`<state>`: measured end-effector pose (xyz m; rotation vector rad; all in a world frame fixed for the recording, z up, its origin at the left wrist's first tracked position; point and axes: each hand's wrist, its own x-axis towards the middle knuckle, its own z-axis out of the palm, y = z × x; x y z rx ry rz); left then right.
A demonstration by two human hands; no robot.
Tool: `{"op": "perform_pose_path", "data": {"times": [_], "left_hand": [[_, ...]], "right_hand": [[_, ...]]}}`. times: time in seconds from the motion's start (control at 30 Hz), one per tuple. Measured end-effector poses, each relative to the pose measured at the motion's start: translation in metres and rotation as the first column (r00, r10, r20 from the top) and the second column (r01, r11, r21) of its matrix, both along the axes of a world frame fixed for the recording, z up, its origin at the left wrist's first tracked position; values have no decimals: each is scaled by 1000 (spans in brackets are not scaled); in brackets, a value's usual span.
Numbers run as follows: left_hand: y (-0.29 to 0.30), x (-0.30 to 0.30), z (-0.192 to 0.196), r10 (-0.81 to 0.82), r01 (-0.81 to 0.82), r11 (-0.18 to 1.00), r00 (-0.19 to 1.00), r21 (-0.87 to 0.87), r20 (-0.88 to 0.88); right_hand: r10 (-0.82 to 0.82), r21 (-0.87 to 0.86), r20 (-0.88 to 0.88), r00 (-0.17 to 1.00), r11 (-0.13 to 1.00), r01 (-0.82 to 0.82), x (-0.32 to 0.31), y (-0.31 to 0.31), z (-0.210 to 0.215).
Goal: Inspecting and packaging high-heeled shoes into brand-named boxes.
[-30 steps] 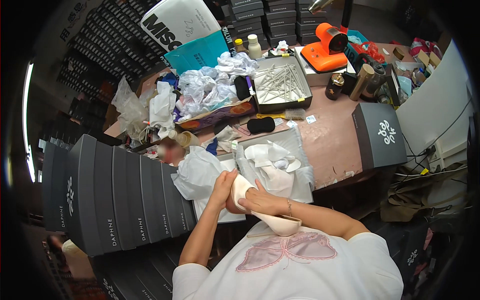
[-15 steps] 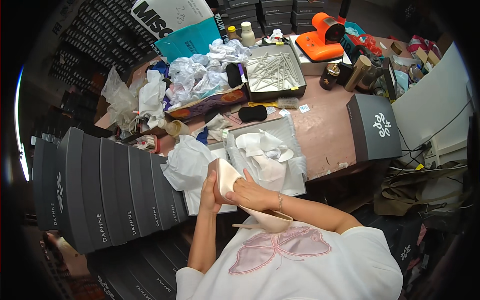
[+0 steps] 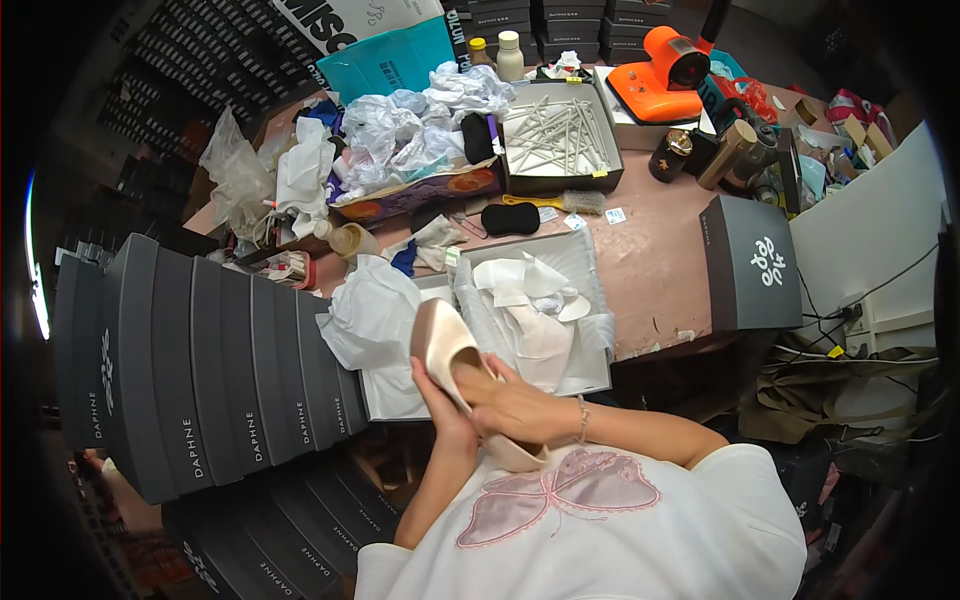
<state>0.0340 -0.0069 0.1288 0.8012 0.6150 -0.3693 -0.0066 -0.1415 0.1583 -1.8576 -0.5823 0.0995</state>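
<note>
A cream satin high-heeled shoe (image 3: 449,338) is held up before my chest, its toe pointing away and its opening turned to the right. My left hand (image 3: 440,400) grips it from the left side, under the sole. Across the shoe's opening lies my right hand (image 3: 525,408), its fingers partly hidden inside; the thumb presses near the shoe's edge. Just beyond both hands is an open shoe box (image 3: 597,383) lined with white wrapping, with white paper pieces (image 3: 540,330) in it. Crumpled white tissue paper (image 3: 370,310) spreads over the box's left part.
Stacked dark shoe boxes (image 3: 205,375) crowd the left. Another dark box (image 3: 757,262) stands at the table's right. Farther back are a box of white sticks (image 3: 560,135), a bin of crumpled paper (image 3: 410,135), a yellow-handled brush (image 3: 575,203), a black oval pad (image 3: 510,220) and an orange device (image 3: 655,85).
The shoe has tilted more upright, its toe rising and its heel end partly covered now. My left hand has shifted right, closer to my right hand, which has moved slightly right and down.
</note>
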Motion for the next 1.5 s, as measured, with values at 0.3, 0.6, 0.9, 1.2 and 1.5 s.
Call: {"op": "perform_pose_path", "data": {"times": [0.3, 0.6, 0.9, 1.2, 1.5], "left_hand": [[12, 26, -13, -91, 59, 963, 990, -262, -111], [-16, 17, -12, -223, 189, 937, 971, -293, -85], [-24, -9, -4, -321, 313, 928, 947, -200, -6], [-10, -3, 8, -357, 330, 919, 929, -215, -101], [-10, 3, 0, -256, 220, 923, 964, -316, -74]], "right_hand": [[-217, -823, 357, 909, 386, 416, 23, -121, -89], [-39, -57, -552, 833, 998, 10, 37, -96, 24], [-338, -387, 217, 916, 831, 399, 28, -28, -9], [21, -394, 41, 999, 919, -3, 8, -25, 13], [-222, -71, 343, 913, 963, 261, 10, -33, 11]]}}
